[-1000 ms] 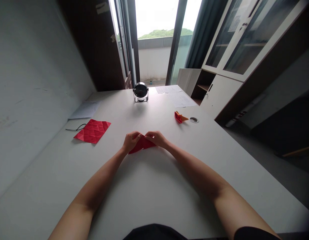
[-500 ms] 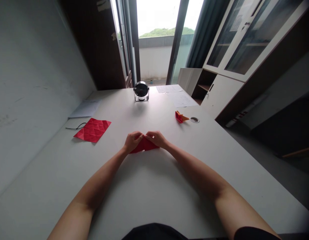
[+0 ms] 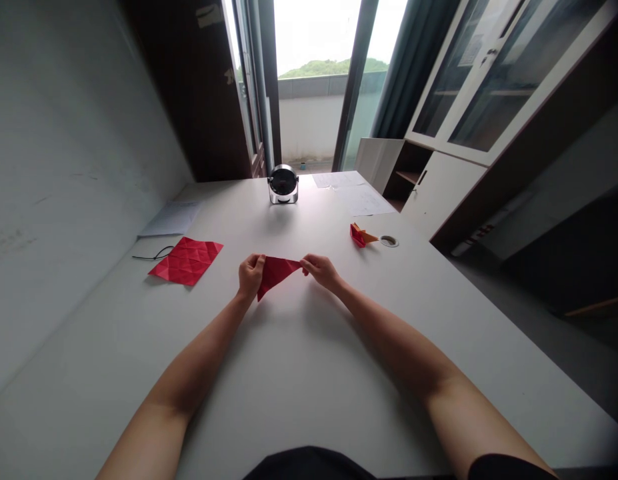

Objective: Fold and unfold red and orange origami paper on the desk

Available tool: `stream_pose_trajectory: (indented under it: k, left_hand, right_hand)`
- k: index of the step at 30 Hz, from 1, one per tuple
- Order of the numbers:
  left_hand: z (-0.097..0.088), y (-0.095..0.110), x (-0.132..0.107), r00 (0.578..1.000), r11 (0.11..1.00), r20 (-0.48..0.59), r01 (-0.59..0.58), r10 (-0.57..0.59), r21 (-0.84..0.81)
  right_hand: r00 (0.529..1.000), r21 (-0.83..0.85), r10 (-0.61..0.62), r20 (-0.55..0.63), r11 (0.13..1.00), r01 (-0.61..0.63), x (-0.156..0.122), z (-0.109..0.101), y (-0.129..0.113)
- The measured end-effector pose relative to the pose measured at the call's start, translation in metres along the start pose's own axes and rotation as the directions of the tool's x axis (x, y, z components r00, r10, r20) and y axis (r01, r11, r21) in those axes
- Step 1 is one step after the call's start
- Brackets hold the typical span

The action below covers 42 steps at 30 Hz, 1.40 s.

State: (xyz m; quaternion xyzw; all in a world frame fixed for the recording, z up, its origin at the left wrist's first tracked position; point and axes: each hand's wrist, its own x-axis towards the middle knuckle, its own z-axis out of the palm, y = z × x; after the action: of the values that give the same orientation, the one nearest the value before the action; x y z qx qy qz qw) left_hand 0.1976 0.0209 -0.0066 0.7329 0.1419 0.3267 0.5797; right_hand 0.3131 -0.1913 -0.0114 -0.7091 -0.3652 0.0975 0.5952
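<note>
Between my hands is a folded sheet of red paper (image 3: 277, 272), roughly triangular, held just above the white table. My left hand (image 3: 251, 275) is closed on its left side, thumb toward the upper edge. At the right tip, my right hand (image 3: 321, 269) pinches the corner. One point of the paper hangs down beside my left hand. A second red sheet (image 3: 187, 261), creased in a grid of folds, lies flat to the left. Off to the right sits a small red and orange folded paper piece (image 3: 361, 235).
A round black and silver device (image 3: 283, 183) stands at the table's far end. White papers (image 3: 365, 199) lie at the far right, another sheet (image 3: 171, 218) at the left by the wall. A black cord (image 3: 153, 256) touches the red sheet. A round table hole (image 3: 389, 241) is at right.
My hands have moved apart from where they met over the paper. The red paper has turned and now stretches as a triangle between them, one point hanging at the left.
</note>
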Motion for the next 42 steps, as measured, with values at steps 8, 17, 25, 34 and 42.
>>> stream_pose_trajectory:
  k: [8, 17, 25, 34, 42]
  left_hand:
    - [0.001, -0.010, 0.008, 0.982, 0.964, -0.109, 0.123, -0.152, -0.235]
    - [0.008, -0.015, 0.004, 0.990, 0.960, 0.021, 0.143, -0.142, -0.240]
    - [0.012, -0.004, -0.003, 0.988, 0.967, 0.138, 0.095, -0.064, -0.237]
    - [0.013, -0.011, -0.003, 0.946, 0.945, 0.314, 0.170, -0.077, -0.280]
    - [0.012, -0.012, -0.005, 0.870, 0.981, 0.482, 0.168, -0.103, -0.095]
  right_hand:
    - [0.998, 0.158, 0.057, -0.032, 0.986, -0.051, 0.004, -0.001, 0.007]
    - [0.928, 0.057, 0.052, 0.369, 0.995, -0.078, -0.011, 0.026, -0.019]
    - [0.983, 0.173, 0.100, 0.157, 0.977, -0.127, -0.009, 0.038, -0.013]
    - [0.985, 0.415, 0.169, -0.042, 0.899, -0.137, -0.003, 0.028, -0.005]
    - [0.981, 0.344, 0.154, -0.121, 0.933, -0.104, -0.002, 0.026, -0.007]
